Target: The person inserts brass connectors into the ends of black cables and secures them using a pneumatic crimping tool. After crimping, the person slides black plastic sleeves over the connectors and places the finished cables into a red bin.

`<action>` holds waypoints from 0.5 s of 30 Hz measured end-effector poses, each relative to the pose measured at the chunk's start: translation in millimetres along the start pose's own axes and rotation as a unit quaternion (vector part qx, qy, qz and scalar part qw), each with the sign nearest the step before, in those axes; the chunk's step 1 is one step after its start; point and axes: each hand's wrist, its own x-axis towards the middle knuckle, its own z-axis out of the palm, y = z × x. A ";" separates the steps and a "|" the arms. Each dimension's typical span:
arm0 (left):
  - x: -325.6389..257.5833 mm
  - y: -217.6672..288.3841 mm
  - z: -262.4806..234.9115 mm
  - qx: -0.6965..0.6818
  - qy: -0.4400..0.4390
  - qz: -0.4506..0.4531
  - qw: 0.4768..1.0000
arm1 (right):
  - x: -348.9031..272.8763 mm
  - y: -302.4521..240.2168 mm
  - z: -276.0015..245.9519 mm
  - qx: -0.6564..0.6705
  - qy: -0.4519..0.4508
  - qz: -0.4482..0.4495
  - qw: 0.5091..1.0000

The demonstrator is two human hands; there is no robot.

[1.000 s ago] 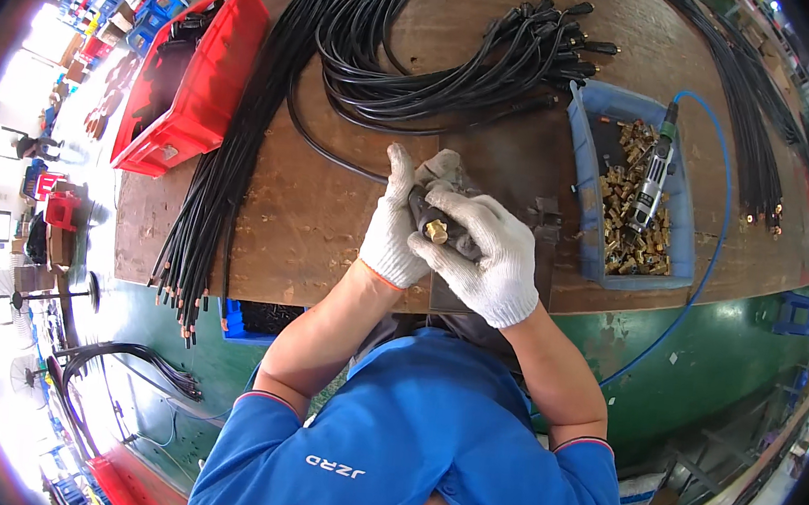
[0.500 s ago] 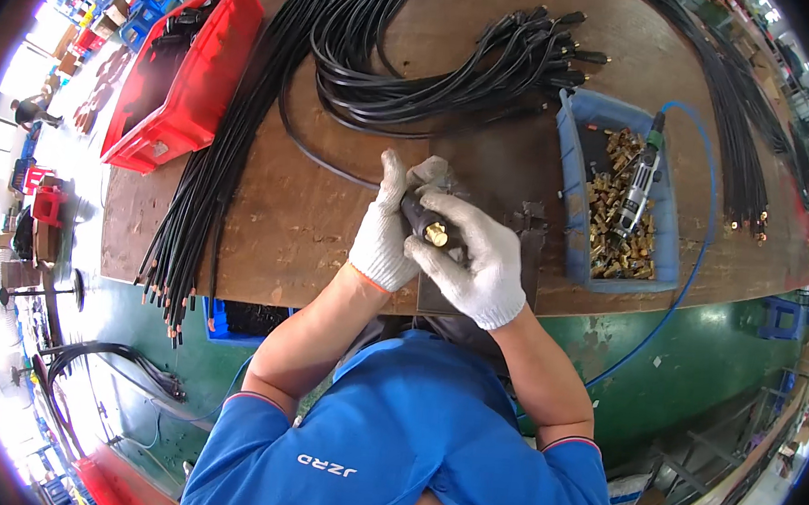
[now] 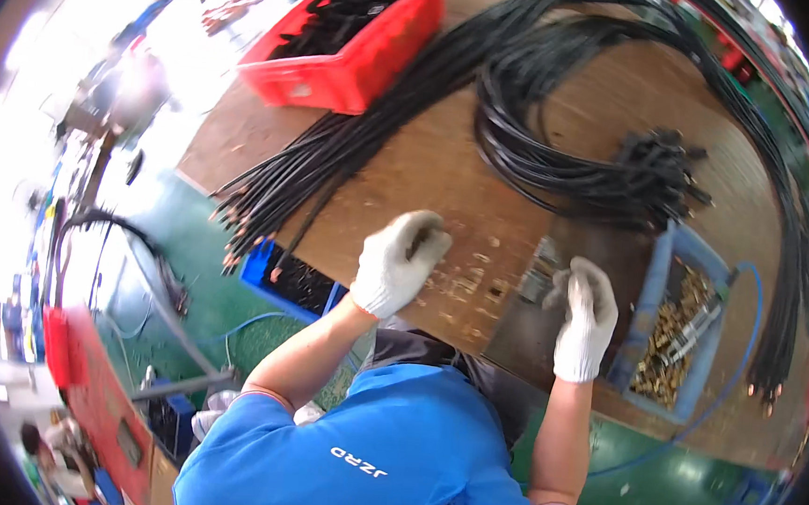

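Note:
My left hand, in a white knit glove, hovers over the wooden table with fingers loosely curled and a gap to the thumb. Nothing shows in it. My right hand, gloved too, is above the dark plate, its fingers bent and apart, without a visible object. A small grey metal fixture stands just left of these fingers. Beyond my right hand lies the coiled bundle of black cables with black handle-like ends. A blue bin of brass fittings is beside my right hand.
A pneumatic screwdriver with a blue air hose lies across the blue bin. Straight black cables with bare copper ends reach the table's left edge. A red bin of black parts stands behind them. More cables hang at right.
My hands have moved apart, and the black handle with the brass end is no longer in them. The view has swung to the left.

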 end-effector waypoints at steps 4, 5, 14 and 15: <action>-0.9 -43.0 -62.8 0.315 0.148 0.026 0.937 | -13.8 18.4 1.3 -0.127 -0.052 0.020 0.990; -3.4 -55.5 -77.7 0.370 0.163 0.030 0.914 | -14.6 14.6 4.8 -0.116 -0.062 0.038 0.991; -13.0 -37.8 -78.7 0.164 -0.073 -0.101 0.979 | -9.9 13.8 4.5 -0.110 -0.105 0.051 0.987; -13.6 -29.8 -69.7 0.116 -0.136 -0.097 0.979 | -10.7 13.2 5.6 -0.118 -0.114 0.055 0.985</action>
